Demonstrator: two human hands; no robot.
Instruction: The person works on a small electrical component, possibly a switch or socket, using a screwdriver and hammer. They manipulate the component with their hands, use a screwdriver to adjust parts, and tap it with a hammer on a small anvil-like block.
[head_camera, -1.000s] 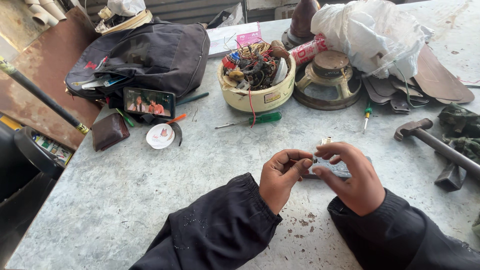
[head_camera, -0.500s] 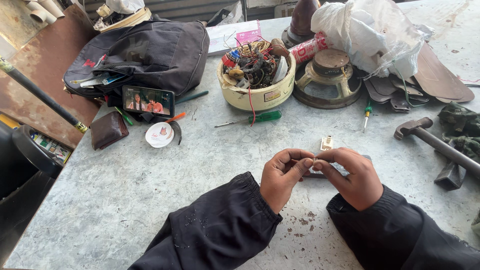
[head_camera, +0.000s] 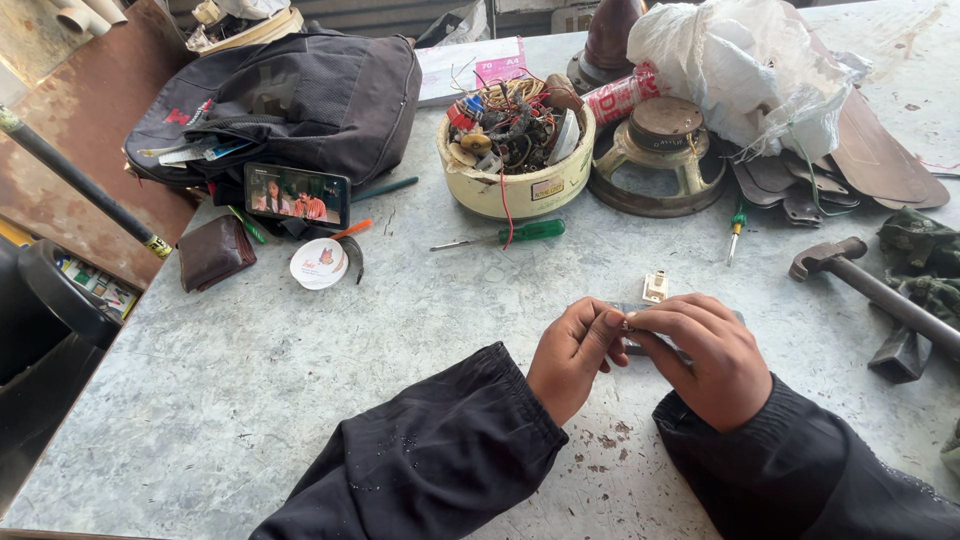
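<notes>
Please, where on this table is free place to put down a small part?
Bare metal table lies left of the left hand, below the round lid. A smaller patch sits between the green screwdriver and the hands. The back edge is crowded.

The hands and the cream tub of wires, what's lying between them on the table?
Head view: a green-handled screwdriver lies between the tub and the hands.

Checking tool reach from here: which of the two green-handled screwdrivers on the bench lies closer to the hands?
The small screwdriver right of the tub, lying nearly upright in the view, is closer to the right hand. The longer screwdriver lies flat before the cream tub.
</notes>
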